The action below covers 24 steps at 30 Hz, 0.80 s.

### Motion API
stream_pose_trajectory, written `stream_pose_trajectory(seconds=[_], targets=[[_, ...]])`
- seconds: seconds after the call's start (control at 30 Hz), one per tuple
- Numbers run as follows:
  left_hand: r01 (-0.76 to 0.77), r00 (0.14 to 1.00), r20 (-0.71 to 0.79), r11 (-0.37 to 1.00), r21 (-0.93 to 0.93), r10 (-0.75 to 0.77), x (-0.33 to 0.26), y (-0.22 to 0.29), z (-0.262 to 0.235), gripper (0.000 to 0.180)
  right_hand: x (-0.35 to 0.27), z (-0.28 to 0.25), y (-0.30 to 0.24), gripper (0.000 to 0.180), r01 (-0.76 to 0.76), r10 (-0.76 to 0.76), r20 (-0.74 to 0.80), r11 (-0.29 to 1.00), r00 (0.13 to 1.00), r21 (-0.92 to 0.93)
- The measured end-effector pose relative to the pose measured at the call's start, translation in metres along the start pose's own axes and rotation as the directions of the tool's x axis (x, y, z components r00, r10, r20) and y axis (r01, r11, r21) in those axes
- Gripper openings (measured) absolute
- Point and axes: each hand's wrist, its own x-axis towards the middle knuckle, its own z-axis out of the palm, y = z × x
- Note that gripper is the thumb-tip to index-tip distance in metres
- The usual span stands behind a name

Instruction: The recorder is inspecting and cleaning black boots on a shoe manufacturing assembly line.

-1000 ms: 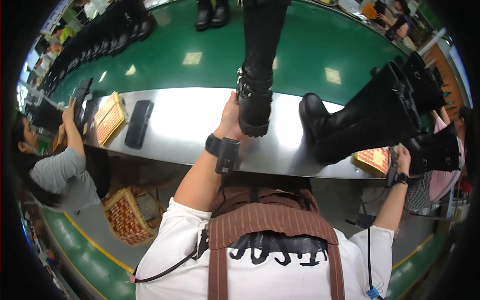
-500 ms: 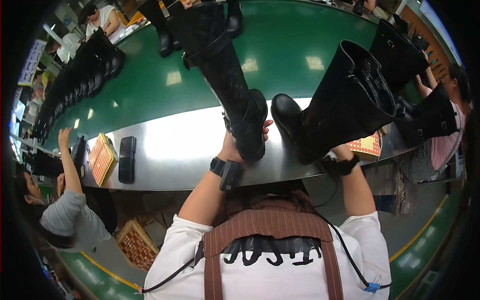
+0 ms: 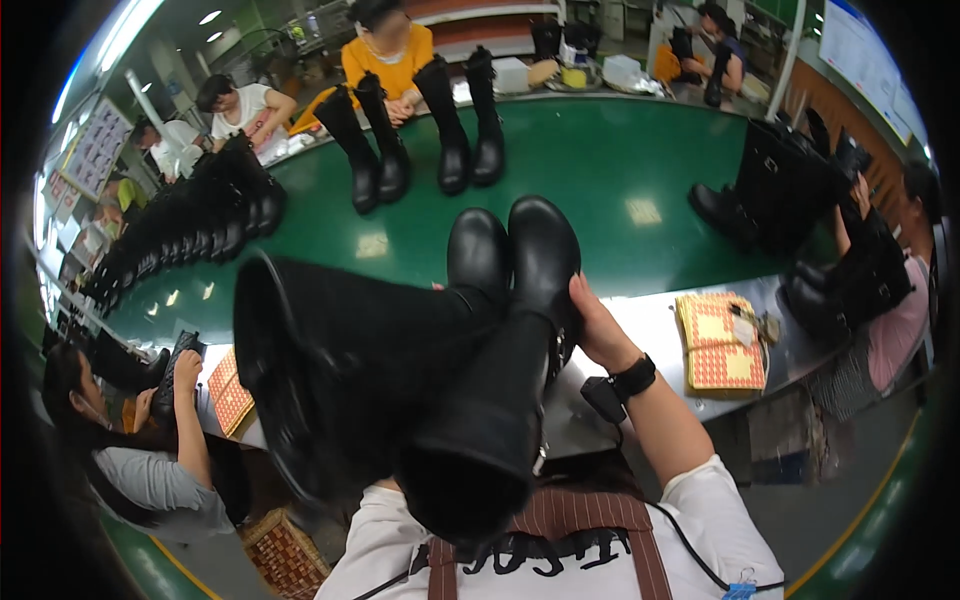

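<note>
Two tall black boots are held up together in front of me, toes away and shaft openings toward me. The right boot (image 3: 545,250) has a rounded toe and buckle hardware along its side; its shaft opens low, near my apron. My right hand (image 3: 605,325) is closed on the foot of this boot, thumb against its side. The left boot (image 3: 380,330) lies against it, its wide shaft slanting to the left. Only a fingertip of my left hand (image 3: 438,288) shows beside this boot's foot; the rest is hidden behind the boot that it supports.
A green belt (image 3: 600,160) runs beyond a metal ledge (image 3: 650,310). Dotted label sheets (image 3: 722,345) lie right, and another stack (image 3: 232,395) left. Boots stand in a row (image 3: 200,205), in far pairs (image 3: 450,130) and at right (image 3: 785,190). Co-workers sit at both sides and opposite.
Both boots have swung from upright and apart to toes-away and side by side, moving left together. My right hand has shifted onto a boot's foot. The view has tilted up, showing more of the far side.
</note>
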Motion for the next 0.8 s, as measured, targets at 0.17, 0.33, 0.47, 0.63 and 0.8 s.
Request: stream_pose_trajectory(seconds=[0.17,0.33,0.47,0.63,0.8], targets=[[-0.055,0.997,0.062,0.998,-0.002,0.055,0.017,0.017,0.002,0.053,0.019,-0.007,-0.002,0.053,0.055,-0.053,-0.025,0.995,0.998,0.078],[-0.064,0.995,0.078,0.998,-0.005,0.064,0.024,0.019,0.003,0.053,0.025,-0.018,0.019,0.055,0.034,-0.039,0.086,0.997,0.995,0.069],[-0.088,0.993,0.08,0.996,-0.028,0.09,0.025,0.02,-0.001,0.053,0.031,-0.025,0.031,0.055,-0.254,0.26,-0.005,0.949,0.966,0.188],[0.035,0.971,0.234,0.999,0.02,-0.038,0.027,0.037,-0.015,0.051,0.026,-0.029,0.029,0.055,-0.321,0.276,0.166,0.856,0.947,0.404],[-0.074,0.997,-0.026,0.997,0.018,0.074,0.035,0.041,-0.033,0.057,0.019,-0.029,0.029,0.053,-0.17,0.131,0.11,0.827,0.985,0.535]])
